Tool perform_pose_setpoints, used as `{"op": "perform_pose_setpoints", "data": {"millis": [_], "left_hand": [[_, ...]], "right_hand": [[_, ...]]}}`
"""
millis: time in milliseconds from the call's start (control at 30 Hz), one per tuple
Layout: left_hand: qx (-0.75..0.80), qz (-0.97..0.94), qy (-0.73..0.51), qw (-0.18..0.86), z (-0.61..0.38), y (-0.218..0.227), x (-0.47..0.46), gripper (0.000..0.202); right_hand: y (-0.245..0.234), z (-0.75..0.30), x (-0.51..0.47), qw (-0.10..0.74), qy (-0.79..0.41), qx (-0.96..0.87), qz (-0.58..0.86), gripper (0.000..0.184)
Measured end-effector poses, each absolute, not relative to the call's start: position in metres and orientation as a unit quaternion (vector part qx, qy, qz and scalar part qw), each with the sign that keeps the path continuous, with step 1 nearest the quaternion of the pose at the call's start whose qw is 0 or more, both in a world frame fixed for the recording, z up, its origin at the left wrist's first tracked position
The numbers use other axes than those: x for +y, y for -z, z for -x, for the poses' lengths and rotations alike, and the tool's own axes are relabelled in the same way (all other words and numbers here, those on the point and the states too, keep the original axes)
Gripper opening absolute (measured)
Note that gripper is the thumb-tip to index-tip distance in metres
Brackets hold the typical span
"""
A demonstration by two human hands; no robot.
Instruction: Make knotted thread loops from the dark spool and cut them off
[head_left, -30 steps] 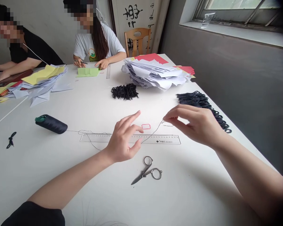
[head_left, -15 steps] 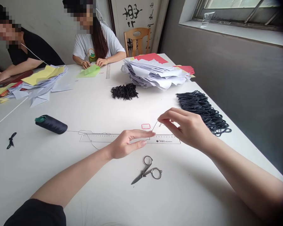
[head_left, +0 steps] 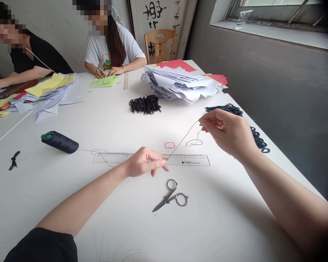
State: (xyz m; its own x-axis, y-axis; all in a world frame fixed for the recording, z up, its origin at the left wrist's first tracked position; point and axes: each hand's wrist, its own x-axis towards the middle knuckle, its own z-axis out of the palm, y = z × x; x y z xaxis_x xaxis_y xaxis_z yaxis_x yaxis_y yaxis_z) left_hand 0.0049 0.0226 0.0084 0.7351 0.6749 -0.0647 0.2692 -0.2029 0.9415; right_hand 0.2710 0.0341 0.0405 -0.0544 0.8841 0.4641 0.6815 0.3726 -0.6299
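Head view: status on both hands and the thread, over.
Right grip pinching thread. Left grip closed on thread, over ruler. Thread slanting between them. Scissors nearby, apart from thread.

Small handicraft workroom, by the look of it; office not ruled out. Shared white table (head_left: 120, 222) under both hands. Left of the left hand (head_left: 144, 162), spool of dark thread (head_left: 62, 142); just behind it, clear ruler (head_left: 192, 161); nearer the body, to its right, scissors (head_left: 166, 199). Behind the right hand (head_left: 228, 133), looped dark cords (head_left: 225, 108); farther, to its left, heaped paper (head_left: 177, 85). Beyond the left hand, one person in white (head_left: 120, 43), another in black (head_left: 41, 51); also wooden chair (head_left: 160, 36), calligraphy panel (head_left: 168, 20). Window (head_left: 276, 11) beyond the right hand.
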Motion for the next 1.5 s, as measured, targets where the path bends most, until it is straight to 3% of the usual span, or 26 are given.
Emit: {"op": "perform_pose_setpoints", "data": {"millis": [100, 200, 333, 467, 667, 967, 1500], "left_hand": [[0.372, -0.847, -0.3, 0.234, -0.01, -0.011, 0.019, 0.041], [0.405, -0.812, -0.408, 0.103, -0.017, -0.013, 0.016, 0.013], [0.346, -0.805, -0.413, 0.247, -0.029, -0.02, 0.009, 0.032], [0.378, -0.726, -0.356, 0.451, -0.035, -0.025, 0.004, 0.013], [0.4, -0.609, -0.159, 0.666, -0.021, -0.029, 0.018, 0.026], [0.414, -0.546, -0.108, 0.72, -0.014, -0.011, 0.036, 0.031], [0.432, -0.509, -0.106, 0.737, -0.012, -0.002, 0.04, 0.032]], "right_hand": [[-0.045, -0.271, 0.03, 0.403, -0.078, -0.781, 0.47, 0.009], [-0.048, -0.263, 0.022, 0.38, -0.042, -0.852, 0.358, 0.012], [-0.049, -0.247, 0.007, 0.353, -0.09, -0.887, 0.284, 0.013], [-0.052, -0.239, -0.001, 0.351, -0.106, -0.888, 0.278, 0.014], [-0.055, -0.25, 0.013, 0.389, -0.11, -0.826, 0.393, 0.01], [-0.041, -0.27, 0.043, 0.371, -0.257, -0.701, 0.552, 0.019], [-0.026, -0.281, 0.055, 0.332, -0.235, -0.695, 0.593, 0.023]]}}
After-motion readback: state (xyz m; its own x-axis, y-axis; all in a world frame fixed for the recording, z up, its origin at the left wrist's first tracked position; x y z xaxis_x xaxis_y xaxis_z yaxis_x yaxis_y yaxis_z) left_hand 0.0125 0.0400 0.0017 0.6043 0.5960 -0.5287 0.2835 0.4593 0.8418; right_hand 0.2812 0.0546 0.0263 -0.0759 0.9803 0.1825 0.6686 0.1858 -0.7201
